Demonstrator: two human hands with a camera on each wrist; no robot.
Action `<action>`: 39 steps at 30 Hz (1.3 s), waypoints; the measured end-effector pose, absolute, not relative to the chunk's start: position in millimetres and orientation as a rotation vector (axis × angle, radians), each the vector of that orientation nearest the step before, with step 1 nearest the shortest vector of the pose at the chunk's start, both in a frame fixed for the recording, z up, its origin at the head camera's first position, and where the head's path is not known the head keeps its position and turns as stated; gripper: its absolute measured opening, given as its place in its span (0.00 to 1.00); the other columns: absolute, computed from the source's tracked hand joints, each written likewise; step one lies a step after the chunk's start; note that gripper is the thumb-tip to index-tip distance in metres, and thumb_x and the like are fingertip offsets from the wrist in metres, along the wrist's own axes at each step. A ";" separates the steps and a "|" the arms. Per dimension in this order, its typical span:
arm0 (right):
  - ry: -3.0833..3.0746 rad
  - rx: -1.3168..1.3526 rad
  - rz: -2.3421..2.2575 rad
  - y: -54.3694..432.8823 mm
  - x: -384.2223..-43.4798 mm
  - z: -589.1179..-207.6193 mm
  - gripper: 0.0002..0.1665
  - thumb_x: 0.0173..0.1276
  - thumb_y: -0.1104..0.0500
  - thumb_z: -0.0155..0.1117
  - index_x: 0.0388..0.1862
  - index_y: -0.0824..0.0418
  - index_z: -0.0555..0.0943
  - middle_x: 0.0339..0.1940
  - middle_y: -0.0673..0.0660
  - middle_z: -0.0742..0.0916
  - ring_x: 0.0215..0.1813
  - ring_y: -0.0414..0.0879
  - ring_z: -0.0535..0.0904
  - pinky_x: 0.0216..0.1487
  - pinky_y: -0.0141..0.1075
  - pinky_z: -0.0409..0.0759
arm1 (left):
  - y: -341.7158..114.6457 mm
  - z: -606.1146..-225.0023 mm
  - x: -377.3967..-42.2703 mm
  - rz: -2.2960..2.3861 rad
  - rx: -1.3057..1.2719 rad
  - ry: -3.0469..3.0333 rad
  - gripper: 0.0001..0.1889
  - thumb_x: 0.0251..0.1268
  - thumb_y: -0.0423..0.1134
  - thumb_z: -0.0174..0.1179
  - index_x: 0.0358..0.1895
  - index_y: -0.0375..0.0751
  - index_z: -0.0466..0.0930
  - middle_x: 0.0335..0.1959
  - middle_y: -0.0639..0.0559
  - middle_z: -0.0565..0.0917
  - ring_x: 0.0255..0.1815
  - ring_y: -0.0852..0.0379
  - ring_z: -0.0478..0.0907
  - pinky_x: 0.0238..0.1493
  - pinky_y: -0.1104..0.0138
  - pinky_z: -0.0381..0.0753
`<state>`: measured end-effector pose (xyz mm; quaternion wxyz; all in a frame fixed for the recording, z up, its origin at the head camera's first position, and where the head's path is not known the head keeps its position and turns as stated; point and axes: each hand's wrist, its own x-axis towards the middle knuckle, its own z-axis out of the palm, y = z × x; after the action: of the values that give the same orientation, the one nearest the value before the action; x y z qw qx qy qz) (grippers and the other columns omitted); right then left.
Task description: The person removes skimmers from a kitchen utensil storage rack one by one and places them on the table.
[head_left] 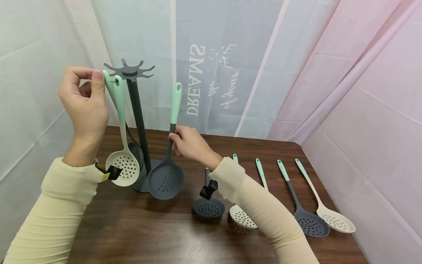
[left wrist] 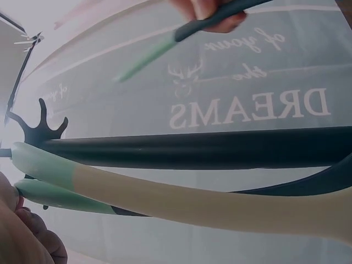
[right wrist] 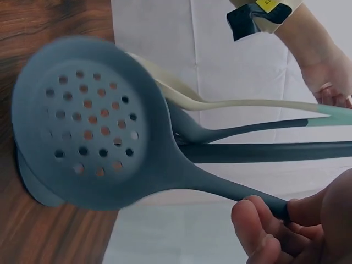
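My left hand pinches the tip of a mint handle between thumb and index finger. It belongs to a dark utensil at the stand, its head mostly hidden. Beside it a cream skimmer with a mint handle hangs from a hook of the dark utensil stand. My right hand pinches the dark shaft of a grey skimmer. That skimmer is held upright right of the pole, perforated head down and mint handle up, its handle hole apart from the hooks.
Along the right of the wooden table lie a dark skimmer, a cream skimmer, a dark slotted turner and a cream slotted spoon. My right forearm passes over part of them. Printed cloth hangs behind.
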<state>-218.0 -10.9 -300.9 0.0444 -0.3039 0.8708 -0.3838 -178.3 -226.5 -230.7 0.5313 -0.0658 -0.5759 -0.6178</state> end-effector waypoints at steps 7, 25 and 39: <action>2.601 -0.838 -1.126 -9.9 -225.4 -310.2 0.16 0.84 0.57 0.50 0.36 0.62 0.78 0.28 0.58 0.86 0.23 0.46 0.82 0.25 0.34 0.74 | -226.4 -229.9 -177.0 -1.464 -0.153 -1.384 0.05 0.70 0.29 0.62 0.35 0.40 0.83 0.33 0.53 0.77 0.18 0.66 0.71 0.24 0.78 0.66; 2.371 -0.527 -1.031 -10.1 -250.8 -347.3 0.15 0.84 0.59 0.48 0.44 0.68 0.78 0.23 0.57 0.85 0.28 0.54 0.85 0.32 0.44 0.79 | -230.5 -231.7 -181.4 -1.484 -0.161 -1.371 0.05 0.70 0.29 0.62 0.35 0.40 0.83 0.33 0.52 0.77 0.18 0.65 0.71 0.24 0.77 0.66; 2.304 -0.407 -0.946 -21.5 -260.8 -387.1 0.14 0.84 0.60 0.48 0.40 0.67 0.78 0.22 0.56 0.86 0.18 0.43 0.80 0.19 0.30 0.63 | -230.1 -234.0 -184.2 -1.458 -0.159 -1.365 0.05 0.70 0.30 0.63 0.35 0.43 0.83 0.33 0.52 0.78 0.18 0.64 0.71 0.25 0.77 0.67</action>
<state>-260.8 -21.5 -387.1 0.3042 -0.1535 0.8697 -0.3570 -184.2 -230.1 -234.0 0.5387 -0.0667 -0.5740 -0.6131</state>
